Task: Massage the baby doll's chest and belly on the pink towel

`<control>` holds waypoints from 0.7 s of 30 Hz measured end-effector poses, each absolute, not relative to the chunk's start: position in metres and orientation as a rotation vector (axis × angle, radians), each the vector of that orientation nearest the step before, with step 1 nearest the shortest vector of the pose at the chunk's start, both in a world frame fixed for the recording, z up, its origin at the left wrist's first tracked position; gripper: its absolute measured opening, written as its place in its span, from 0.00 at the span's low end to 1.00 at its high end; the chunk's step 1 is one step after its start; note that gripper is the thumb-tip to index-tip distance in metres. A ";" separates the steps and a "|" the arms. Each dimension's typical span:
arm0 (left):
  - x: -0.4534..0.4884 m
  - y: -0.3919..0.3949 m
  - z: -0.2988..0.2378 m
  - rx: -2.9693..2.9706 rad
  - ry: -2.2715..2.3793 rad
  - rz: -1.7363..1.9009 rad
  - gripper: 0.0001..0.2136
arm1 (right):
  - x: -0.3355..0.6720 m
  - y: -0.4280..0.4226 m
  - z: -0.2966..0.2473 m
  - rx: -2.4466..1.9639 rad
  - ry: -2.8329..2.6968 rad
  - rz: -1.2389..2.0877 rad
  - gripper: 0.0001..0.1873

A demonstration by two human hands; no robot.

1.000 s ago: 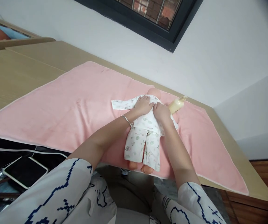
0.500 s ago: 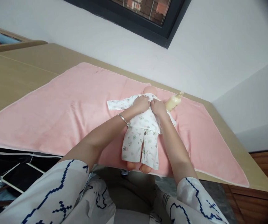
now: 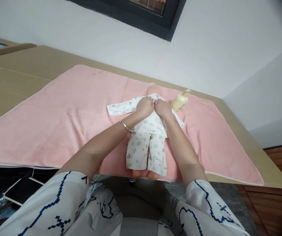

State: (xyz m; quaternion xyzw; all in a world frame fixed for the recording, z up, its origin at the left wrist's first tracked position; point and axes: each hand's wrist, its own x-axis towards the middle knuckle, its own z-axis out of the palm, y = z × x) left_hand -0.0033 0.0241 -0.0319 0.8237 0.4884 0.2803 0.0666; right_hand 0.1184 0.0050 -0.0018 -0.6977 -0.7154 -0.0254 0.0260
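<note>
A baby doll (image 3: 153, 89) lies on its back on a pink blanket (image 3: 87, 98), its head away from me and its bare feet near the table's front edge. It wears a white patterned shirt (image 3: 147, 126) and matching trousers (image 3: 137, 152). At the upper chest, my left hand (image 3: 145, 107) and my right hand (image 3: 163, 108) meet side by side, fingers curled closed on the front of the shirt near the collar. What exactly lies between the fingertips is hidden by the hands. One sleeve (image 3: 121, 107) stretches out flat to the left.
A pale yellow pump bottle (image 3: 180, 101) lies tilted on the blanket, right of the doll. Beneath the blanket is a wooden table (image 3: 32, 70) set against a white wall (image 3: 205, 49). A dark window frame (image 3: 155, 24) is above. Wooden drawers (image 3: 273, 206) stand at lower right.
The view has shifted slightly, so everything sits a little further left and higher. Both hands stay together on the shirt's chest with almost no other movement.
</note>
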 end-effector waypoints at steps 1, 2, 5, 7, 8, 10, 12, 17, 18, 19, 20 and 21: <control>-0.006 0.029 -0.032 2.442 1.483 0.855 0.15 | 0.117 0.000 -0.001 -2.159 -2.194 -0.075 0.27; -0.010 0.035 -0.032 2.402 1.496 0.842 0.15 | 0.114 -0.005 0.001 -2.167 -2.170 -0.067 0.26; -0.018 0.045 -0.032 2.364 1.492 0.740 0.18 | 0.107 -0.017 0.007 -2.185 -2.106 -0.023 0.24; -0.018 0.042 -0.031 2.408 1.492 0.708 0.17 | 0.109 -0.018 0.008 -2.162 -2.100 0.016 0.23; -0.017 0.037 -0.031 2.440 1.500 0.709 0.17 | 0.113 -0.015 0.006 -2.138 -2.097 0.034 0.23; -0.010 0.023 -0.030 2.506 1.516 0.703 0.17 | 0.125 -0.005 -0.001 -2.049 -2.093 0.068 0.23; -0.002 0.010 -0.029 2.581 1.491 0.691 0.18 | 0.137 0.006 -0.010 -1.913 -2.106 0.114 0.23; -0.002 0.014 -0.033 2.589 1.442 0.765 0.18 | 0.135 0.001 -0.012 -1.903 -2.155 0.046 0.25; -0.005 0.021 -0.034 2.546 1.435 0.788 0.19 | 0.129 -0.005 -0.007 -1.959 -2.166 0.016 0.25; -0.009 0.028 -0.036 2.498 1.420 0.814 0.19 | 0.123 -0.011 -0.003 -2.008 -2.183 0.000 0.24; -0.013 0.035 -0.039 2.449 1.398 0.854 0.19 | 0.118 -0.016 0.002 -2.041 -2.206 -0.004 0.24; -0.016 0.041 -0.041 2.405 1.369 0.899 0.20 | 0.114 -0.020 0.005 -2.052 -2.230 0.002 0.23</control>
